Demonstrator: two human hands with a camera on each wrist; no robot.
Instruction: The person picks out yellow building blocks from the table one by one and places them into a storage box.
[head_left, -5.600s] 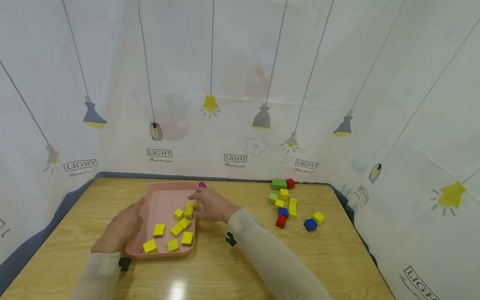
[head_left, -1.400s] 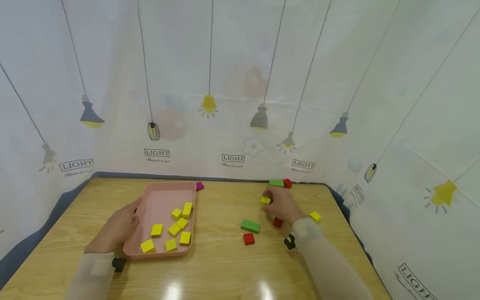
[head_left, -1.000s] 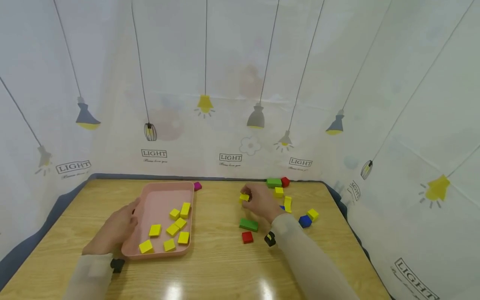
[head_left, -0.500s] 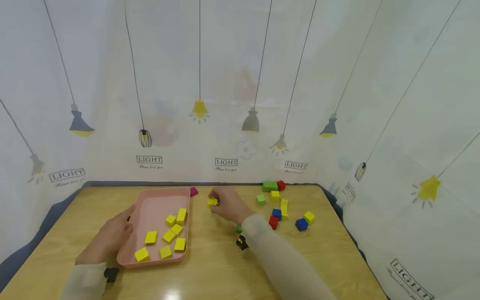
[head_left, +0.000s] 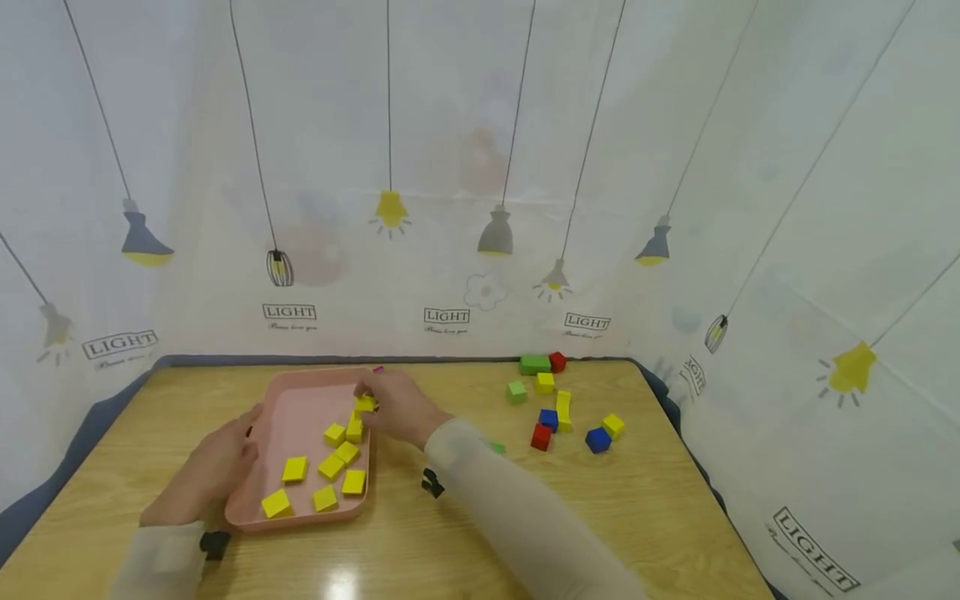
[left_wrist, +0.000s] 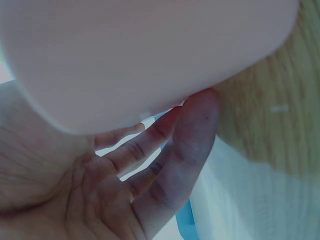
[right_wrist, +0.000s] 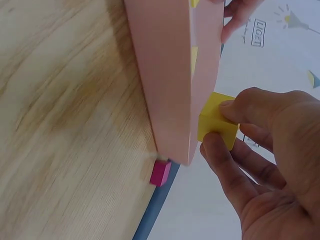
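Note:
My right hand (head_left: 401, 407) pinches a yellow block (right_wrist: 218, 120) between thumb and fingers, above the right rim of the pink tray (head_left: 307, 400). Inside the tray lie several yellow blocks, mostly in its near and right part; one yellow block (head_left: 354, 429) is just below the held one in the head view. My left hand (head_left: 206, 471) holds the tray's left side. From the left wrist, its fingers (left_wrist: 192, 130) reach the underside of the pale wall, while the thumb is hidden there.
Right of the tray, loose blocks lie on the wooden table (head_left: 450, 517): a red block (head_left: 542, 437), a blue block (head_left: 598, 440), a light green block (head_left: 517, 392) and several others. A magenta block (right_wrist: 160, 172) sits by the tray's far right corner. My right forearm partly covers a green block (head_left: 497, 448).
My right hand took a yellow block from the group at the right and carried it left to over the tray's right edge. The left hand stays on the tray.

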